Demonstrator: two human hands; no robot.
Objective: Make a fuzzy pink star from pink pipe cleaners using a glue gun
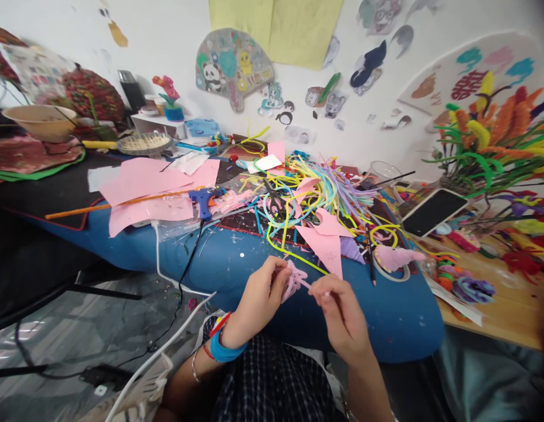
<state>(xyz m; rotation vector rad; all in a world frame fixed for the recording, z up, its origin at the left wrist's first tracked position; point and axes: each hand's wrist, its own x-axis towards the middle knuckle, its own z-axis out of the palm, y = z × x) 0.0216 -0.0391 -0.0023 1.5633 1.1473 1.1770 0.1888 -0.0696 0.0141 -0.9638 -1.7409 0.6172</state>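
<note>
Between my fingers is a small bundle of looped pale pink pipe cleaner [293, 280]. My left hand [265, 290] pinches the bundle from its left side. With thumb and fingertips closed, my right hand [340, 310] grips a loose end of the same pipe cleaner, which runs straight across from the bundle. Both hands are just in front of the table's blue-covered edge [237, 258]. Beyond them lie cut pink sheets [322, 240], a yellow-green pipe cleaner [293, 256] and a pair of black scissors [276, 202].
A blue glue gun [202, 202] lies left, its cord hanging over the edge. Tangled pipe cleaners [325, 187] cover the middle. A phone [434, 212] leans at right before a vase of pipe-cleaner flowers [496, 135]. A dark pencil [371, 258] and pink cone-like piece [397, 257] lie near the edge.
</note>
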